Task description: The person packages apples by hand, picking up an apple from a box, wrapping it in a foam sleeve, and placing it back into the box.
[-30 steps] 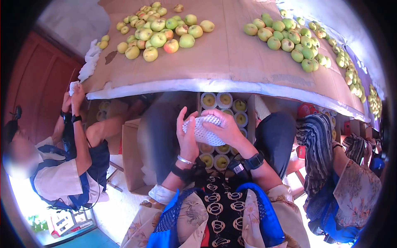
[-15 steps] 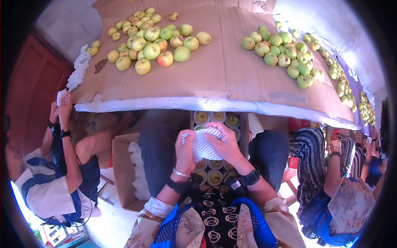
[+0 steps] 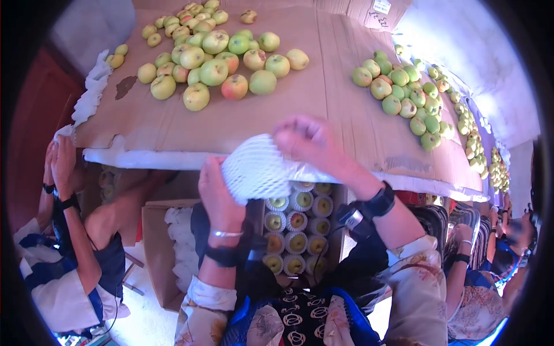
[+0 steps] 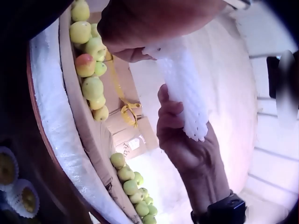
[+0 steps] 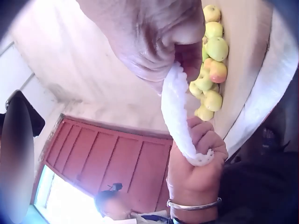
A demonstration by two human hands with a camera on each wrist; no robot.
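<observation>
A white foam fruit net is stretched flat between my two hands in front of the table edge. On its left side my left hand grips it, a silver bangle on that wrist. My right hand pinches the upper right edge with curled fingers. The right wrist view shows the foam net edge-on and thin, running from the right hand down to the left hand. In the left wrist view the right hand lies below the net, the left hand above.
Apples lie heaped on the cardboard-covered table, with another pile to the right. Under its edge a box holds netted apples. A carton with white foam nets stands at left. Other people sit on both sides.
Both hands have risen toward the table edge and moved apart. The net, earlier bunched between them, is now spread out. The right hand has shifted up to the net's corner.
</observation>
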